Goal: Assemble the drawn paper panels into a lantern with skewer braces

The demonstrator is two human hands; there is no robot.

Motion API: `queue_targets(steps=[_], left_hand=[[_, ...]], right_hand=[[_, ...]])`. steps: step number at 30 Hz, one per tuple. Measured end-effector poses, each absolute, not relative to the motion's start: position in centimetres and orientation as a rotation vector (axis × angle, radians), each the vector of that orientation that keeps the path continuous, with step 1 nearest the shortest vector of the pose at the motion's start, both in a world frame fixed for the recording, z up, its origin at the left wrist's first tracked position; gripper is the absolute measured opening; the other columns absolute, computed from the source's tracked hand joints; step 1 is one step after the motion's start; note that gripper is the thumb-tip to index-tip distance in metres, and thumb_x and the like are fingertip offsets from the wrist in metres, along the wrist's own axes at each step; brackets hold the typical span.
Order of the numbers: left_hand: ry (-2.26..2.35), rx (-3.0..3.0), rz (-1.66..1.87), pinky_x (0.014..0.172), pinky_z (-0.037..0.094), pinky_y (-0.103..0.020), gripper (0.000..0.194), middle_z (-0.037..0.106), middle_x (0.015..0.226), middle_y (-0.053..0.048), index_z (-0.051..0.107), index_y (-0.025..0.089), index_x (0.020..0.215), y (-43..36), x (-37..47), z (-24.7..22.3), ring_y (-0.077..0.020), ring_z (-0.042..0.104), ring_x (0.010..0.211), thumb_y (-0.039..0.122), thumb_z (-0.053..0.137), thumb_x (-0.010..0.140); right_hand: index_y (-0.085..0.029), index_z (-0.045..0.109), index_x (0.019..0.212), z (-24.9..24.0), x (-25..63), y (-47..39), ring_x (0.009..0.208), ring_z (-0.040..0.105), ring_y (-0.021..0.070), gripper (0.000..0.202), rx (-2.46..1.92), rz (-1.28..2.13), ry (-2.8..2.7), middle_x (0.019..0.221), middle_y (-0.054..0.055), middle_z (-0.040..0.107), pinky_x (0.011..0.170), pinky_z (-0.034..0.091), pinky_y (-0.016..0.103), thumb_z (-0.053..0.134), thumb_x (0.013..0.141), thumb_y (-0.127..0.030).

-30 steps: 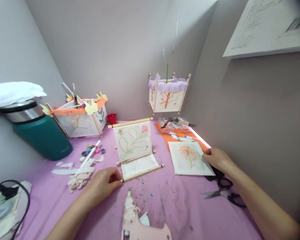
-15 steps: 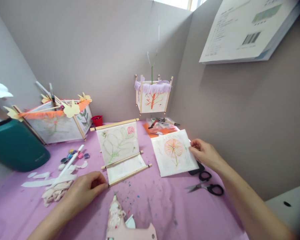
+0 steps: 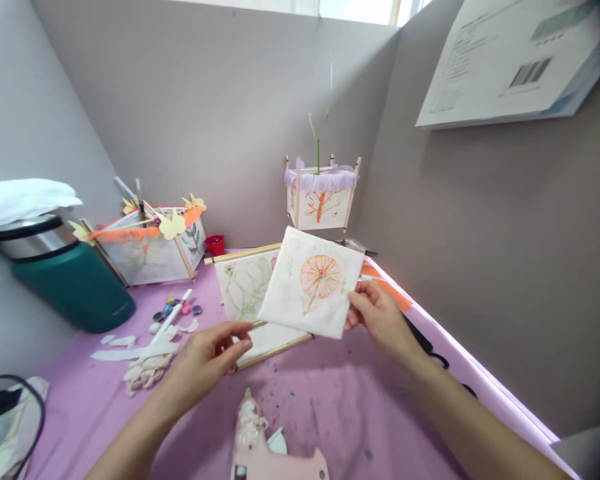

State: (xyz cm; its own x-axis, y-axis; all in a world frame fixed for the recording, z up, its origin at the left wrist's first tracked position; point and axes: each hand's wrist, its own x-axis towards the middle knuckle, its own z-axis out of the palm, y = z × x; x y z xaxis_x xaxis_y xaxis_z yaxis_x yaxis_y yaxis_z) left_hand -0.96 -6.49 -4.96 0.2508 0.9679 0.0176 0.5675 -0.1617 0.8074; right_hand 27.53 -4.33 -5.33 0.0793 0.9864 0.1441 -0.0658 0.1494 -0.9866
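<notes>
My right hand (image 3: 380, 317) pinches the right edge of a square white panel (image 3: 285, 293), tilted and lifted above the purple-covered table. A round orange and yellow flower is drawn on it. Behind it, partly covered, lies a two-part lantern frame of wooden sticks and white sheets (image 3: 237, 283), with a green vine drawing on its rear sheet. My left hand (image 3: 215, 353) is at the left end of its front sticks, thumb and fingers apart, holding nothing. Below, a pale pink glue gun (image 3: 280, 463) lies with its nozzle pointing away from me.
A finished-looking lantern (image 3: 145, 257) and a teal bottle (image 3: 75, 283) stand left. Another lantern (image 3: 323, 200) hangs at the back. Paint pots, paper strips and a crumpled cloth (image 3: 147, 373) lie left. Black scissors (image 3: 440, 360) are partly hidden behind my right arm. A red cup (image 3: 215, 245) stands behind.
My right hand has lifted the flower panel and brought it left, in front of the stick frame. My left hand has come off the frame's front corner and its fingers have spread. The view has shifted.
</notes>
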Motion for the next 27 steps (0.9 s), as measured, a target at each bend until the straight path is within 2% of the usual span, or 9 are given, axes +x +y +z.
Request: queue_targets(steps=[2,4,6,9,13,16,18,21,27], left_hand=[[1.343,1.664,0.787,0.052,0.045,-0.025,0.046,0.066,0.096,-0.007,0.059,0.017,0.111,-6.5,-0.1,-4.6,-0.0106,0.055,0.055,0.046,0.057,0.076],[1.295,1.548,0.815,0.052,0.046,-0.025,0.049,0.066,0.100,-0.009,0.058,0.015,0.112,-6.6,0.6,-4.1,-0.0097,0.054,0.054,0.046,0.059,0.074],[1.282,1.477,0.827,0.051,0.046,-0.025,0.050,0.068,0.084,-0.006,0.058,0.014,0.112,-6.6,1.2,-3.7,-0.0100,0.053,0.051,0.046,0.058,0.075],[1.283,1.433,0.852,0.051,0.045,-0.025,0.046,0.059,0.055,0.002,0.060,0.013,0.108,-6.5,1.8,-3.4,-0.0114,0.053,0.048,0.046,0.057,0.076],[1.270,1.431,0.877,0.051,0.046,-0.025,0.037,0.061,0.053,0.000,0.061,0.013,0.087,-6.1,1.9,-4.3,-0.0121,0.055,0.047,0.047,0.057,0.076],[1.327,1.446,0.902,0.055,0.050,-0.028,0.032,0.066,0.057,-0.004,0.056,0.014,0.072,-5.7,1.1,-4.7,-0.0141,0.060,0.051,0.046,0.057,0.075],[1.406,1.480,0.926,0.059,0.052,-0.028,0.031,0.069,0.061,-0.006,0.057,0.014,0.068,-5.4,0.1,-4.3,-0.0154,0.063,0.056,0.045,0.058,0.075],[1.538,1.569,0.980,0.062,0.052,-0.029,0.032,0.070,0.063,-0.006,0.060,0.014,0.067,-5.0,-1.8,-2.8,-0.0165,0.065,0.059,0.045,0.058,0.075],[1.659,1.652,1.116,0.062,0.050,-0.028,0.034,0.071,0.066,-0.004,0.062,0.014,0.076,-4.2,-3.4,0.0,-0.0175,0.065,0.062,0.048,0.056,0.076]], right_hand=[[-0.021,0.045,0.080,-6.1,25.3,-4.3,0.042,0.054,0.0129,0.020,-0.998,1.222,-1.078,0.043,-0.007,0.054,0.050,0.047,0.027,0.058,0.075,-0.035],[-0.020,0.046,0.083,-6.6,23.3,-4.4,0.045,0.056,0.0129,0.020,-0.919,1.326,-0.970,0.047,-0.006,0.056,0.053,0.050,0.028,0.060,0.075,-0.032],[-0.020,0.048,0.086,-6.9,21.7,-4.4,0.048,0.057,0.0121,0.020,-0.848,1.381,-0.884,0.051,-0.006,0.058,0.057,0.051,0.029,0.061,0.074,-0.030],[-0.019,0.051,0.089,-7.0,20.0,-4.6,0.053,0.058,0.0116,0.020,-0.781,1.412,-0.835,0.056,-0.005,0.059,0.062,0.053,0.029,0.061,0.074,-0.028],[-0.018,0.053,0.090,-7.1,18.9,-4.9,0.054,0.058,0.0107,0.022,-0.765,1.497,-0.871,0.059,-0.005,0.058,0.061,0.053,0.028,0.062,0.075,-0.030],[-0.018,0.053,0.090,-7.0,19.6,-4.5,0.058,0.058,0.0104,0.027,-0.802,1.532,-0.949,0.073,-0.002,0.060,0.053,0.053,0.025,0.067,0.073,-0.033],[-0.019,0.053,0.090,-6.6,20.7,-3.7,0.062,0.059,0.0107,0.030,-0.845,1.494,-1.022,0.083,0.000,0.060,0.050,0.053,0.024,0.069,0.071,-0.035],[-0.019,0.054,0.093,-5.4,22.5,-2.1,0.063,0.060,0.0116,0.031,-0.907,1.345,-1.162,0.086,0.001,0.060,0.048,0.051,0.023,0.068,0.073,-0.037],[-0.021,0.056,0.105,-3.3,24.0,-0.3,0.064,0.060,0.0125,0.034,-0.966,0.917,-1.420,0.094,0.003,0.058,0.047,0.047,0.023,0.062,0.077,-0.038]])
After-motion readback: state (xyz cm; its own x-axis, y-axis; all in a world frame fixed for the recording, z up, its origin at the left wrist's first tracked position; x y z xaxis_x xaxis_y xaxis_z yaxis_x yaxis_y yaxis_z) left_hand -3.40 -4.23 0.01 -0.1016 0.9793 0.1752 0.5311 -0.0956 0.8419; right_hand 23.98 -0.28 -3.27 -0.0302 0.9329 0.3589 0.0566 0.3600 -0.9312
